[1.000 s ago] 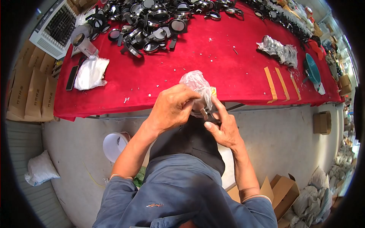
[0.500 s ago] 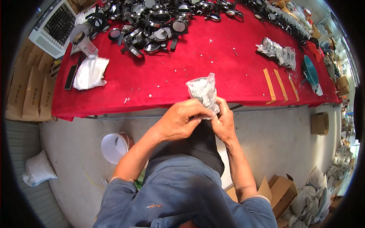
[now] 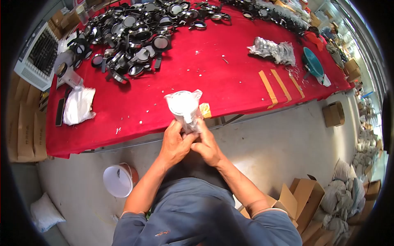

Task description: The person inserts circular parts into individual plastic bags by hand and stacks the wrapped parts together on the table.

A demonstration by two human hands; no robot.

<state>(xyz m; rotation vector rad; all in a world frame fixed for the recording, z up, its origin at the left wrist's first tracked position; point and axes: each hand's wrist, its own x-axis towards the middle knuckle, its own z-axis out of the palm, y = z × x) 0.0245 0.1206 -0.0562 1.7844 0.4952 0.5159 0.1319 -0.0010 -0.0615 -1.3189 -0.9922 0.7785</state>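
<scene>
Both hands grip the lower end of a round-headed item in a clear plastic bag (image 3: pixel 183 103), held at the table's near edge. My left hand (image 3: pixel 175 144) has its fingers closed on the bag's left side. On the right side, my right hand (image 3: pixel 208 146) pinches the plastic with thumb and fingers. The bag's round top faces up and shines white. A small yellow packet (image 3: pixel 205 110) lies on the red cloth (image 3: pixel 230 90) just right of the bag.
Many black round-headed parts (image 3: pixel 139 41) are heaped at the back left. Wrapped parts (image 3: pixel 273 51), orange strips (image 3: pixel 269 88) and a teal basin (image 3: pixel 312 62) are at the right. A white bucket (image 3: pixel 118 181) and an open carton (image 3: pixel 301 199) stand on the floor.
The view has turned, so the table appears shifted left and tilted. The bag's round top now faces the camera, and both hands have closed together around its lower end.
</scene>
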